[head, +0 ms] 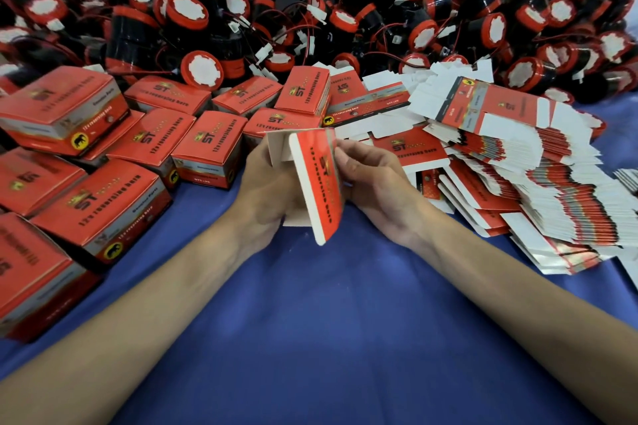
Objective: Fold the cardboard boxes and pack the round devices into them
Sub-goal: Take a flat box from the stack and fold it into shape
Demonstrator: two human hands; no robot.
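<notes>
Both your hands grip one cardboard box [316, 183] above the blue cloth [328, 321]: left hand [269, 190] supports the body, right hand [373, 179] pinches the flap for folding. Round devices [310, 7] lie heaped behind, within reach.

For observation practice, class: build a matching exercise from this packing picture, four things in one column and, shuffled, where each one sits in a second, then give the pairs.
Things: 1 closed boxes; 2 flat box blanks; 3 round devices; 4 half-folded box
Places: A heaped along the back; B between left hand and right hand; C fanned stack on the right; D spread on the left
Pairs: 1-D; 2-C; 3-A; 4-B
</notes>
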